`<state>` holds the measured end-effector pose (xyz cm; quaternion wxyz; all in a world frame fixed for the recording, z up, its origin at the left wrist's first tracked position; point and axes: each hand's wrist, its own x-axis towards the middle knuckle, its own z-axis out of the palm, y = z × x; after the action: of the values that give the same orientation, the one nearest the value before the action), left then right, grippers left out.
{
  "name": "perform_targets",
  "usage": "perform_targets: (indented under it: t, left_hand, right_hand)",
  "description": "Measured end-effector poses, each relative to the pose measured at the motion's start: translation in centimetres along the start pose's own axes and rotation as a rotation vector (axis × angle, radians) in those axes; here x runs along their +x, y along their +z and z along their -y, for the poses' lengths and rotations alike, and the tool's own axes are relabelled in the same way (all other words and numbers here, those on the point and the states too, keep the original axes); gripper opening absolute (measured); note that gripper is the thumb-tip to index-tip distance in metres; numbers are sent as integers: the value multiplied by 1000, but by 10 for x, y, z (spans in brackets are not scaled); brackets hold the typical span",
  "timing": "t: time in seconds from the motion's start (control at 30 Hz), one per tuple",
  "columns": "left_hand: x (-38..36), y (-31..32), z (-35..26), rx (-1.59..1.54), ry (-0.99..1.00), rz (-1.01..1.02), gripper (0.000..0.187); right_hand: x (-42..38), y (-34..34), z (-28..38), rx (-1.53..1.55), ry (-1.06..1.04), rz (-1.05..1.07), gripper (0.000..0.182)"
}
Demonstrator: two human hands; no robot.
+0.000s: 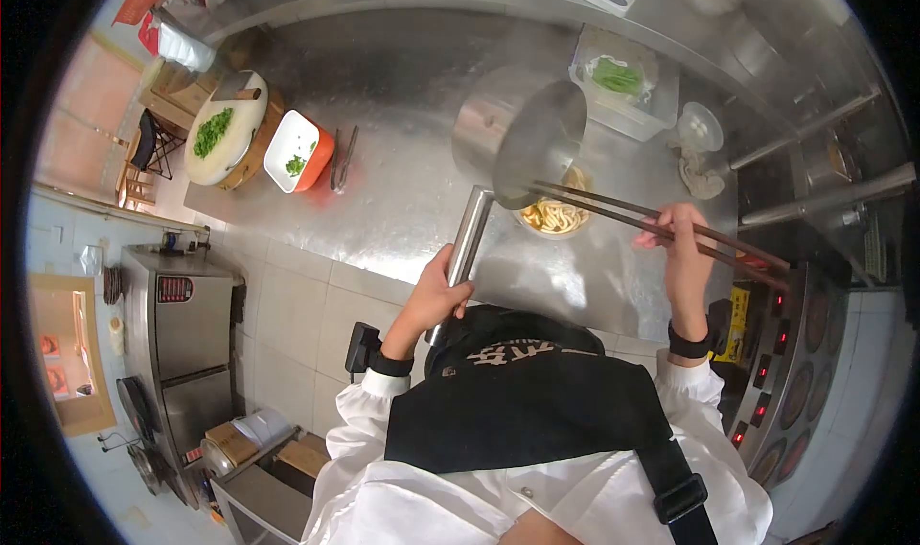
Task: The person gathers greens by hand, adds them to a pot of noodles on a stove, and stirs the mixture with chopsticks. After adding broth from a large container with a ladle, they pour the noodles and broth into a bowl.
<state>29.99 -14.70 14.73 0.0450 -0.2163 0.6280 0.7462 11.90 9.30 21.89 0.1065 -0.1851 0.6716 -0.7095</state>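
My left hand [431, 296] is closed round the handle of a steel saucepan [479, 133], which is tipped on its side with its mouth facing right. Below the pan's lip, a bowl [548, 235] of noodles [559, 216] in yellowish broth stands on the steel worktop [402, 94], partly hidden by the pan. Long dark chopsticks [618, 205] are gripped in my right hand [682, 253]. Their tips reach left to the pan's lower rim, just above the noodles.
Chopped greens [213, 133] and a cleaver [240, 92] lie on a round board [238, 152] at left. Nearby are an orange-sided container [311, 166] and tongs [345, 160]. At back right stands a plastic tub [652, 114] with greens. Hobs [795, 392] line my right.
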Motion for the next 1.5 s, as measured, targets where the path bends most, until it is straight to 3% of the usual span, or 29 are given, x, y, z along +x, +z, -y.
perform_targets:
  t: [0.17,0.4,0.67,0.73,0.87,0.97,1.13,1.2,1.4,1.5]
  left_hand:
    - [11,6,2,383,20,-230,28]
    - [17,6,5,448,54,-229,28]
    - [8,-25,24,-1,-27,-138,25]
    - [6,-34,38,-296,-35,-82,23]
    - [3,-49,59,-534,-79,-58,20]
    - [5,-60,75,-639,-99,-56,23]
    - [13,-70,94,-866,-174,-53,22]
    - [17,-73,100,-873,-186,-43,22]
    - [39,-88,112,-819,-229,-45,20]
    - [55,-88,104,-327,-202,-207,26]
  right_hand:
    - [-3,-16,14,-143,-55,-124,30]
    - [-7,-11,1,-83,-71,-102,28]
    - [-14,-19,-48,-223,74,-97,28]
    - [-11,-18,-63,-221,91,-72,28]
    - [-12,-24,-38,-214,120,-91,29]
    - [-10,-38,-17,-199,18,-121,29]
    - [1,-30,-42,-297,-9,-92,27]
    - [3,-31,-45,-335,22,-15,27]
    - [-8,-76,6,-257,-25,-270,27]
    - [-7,-100,-15,-464,-137,-276,27]
